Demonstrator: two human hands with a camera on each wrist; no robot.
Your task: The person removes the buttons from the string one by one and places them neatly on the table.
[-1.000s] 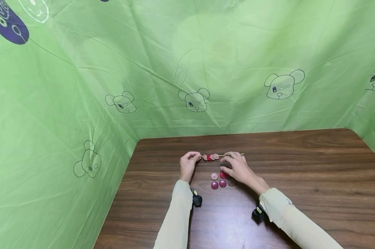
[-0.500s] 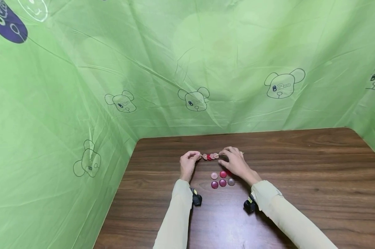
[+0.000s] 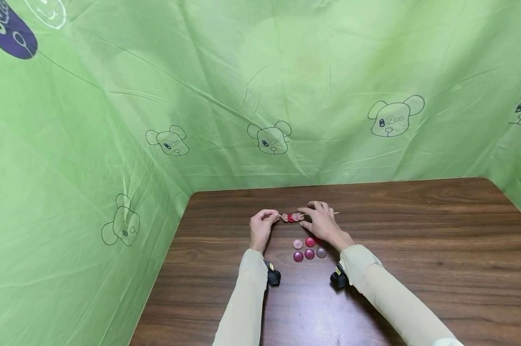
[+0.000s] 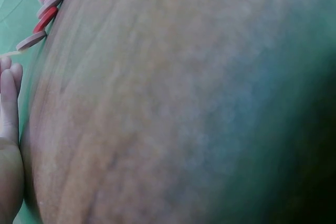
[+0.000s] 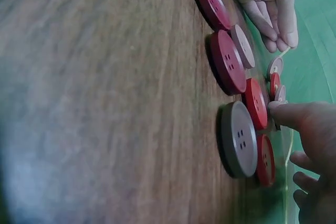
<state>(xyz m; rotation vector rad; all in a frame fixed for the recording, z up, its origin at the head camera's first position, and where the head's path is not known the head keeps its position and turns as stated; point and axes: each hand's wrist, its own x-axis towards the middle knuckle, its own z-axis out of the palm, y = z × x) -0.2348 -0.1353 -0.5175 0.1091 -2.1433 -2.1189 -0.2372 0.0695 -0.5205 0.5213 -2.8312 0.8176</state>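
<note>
A pale cord (image 5: 287,179) runs through a short row of overlapping buttons, with a red button (image 3: 291,218) among pink ones. My left hand (image 3: 261,229) pinches the cord at the left end of this row, as the right wrist view also shows. At the other end, thumb and forefinger of my right hand (image 3: 323,225) grip the last pink button (image 3: 301,216) from its near and far edges. That button is mostly covered by the thumb in the right wrist view. The cord's free end (image 3: 336,213) sticks out beyond my right hand.
Loose buttons lie in two rows nearer to me: a pink one (image 3: 297,244), a red one (image 3: 310,242), another red one (image 5: 265,159), two magenta ones (image 3: 298,256) and a grey-brown one (image 3: 321,253). Green printed cloth (image 3: 226,163) hangs behind the wooden table (image 3: 416,230).
My right hand has moved left along the cord to the end of the strung buttons, uncovering the grey-brown button. The left hand has stayed in place.
</note>
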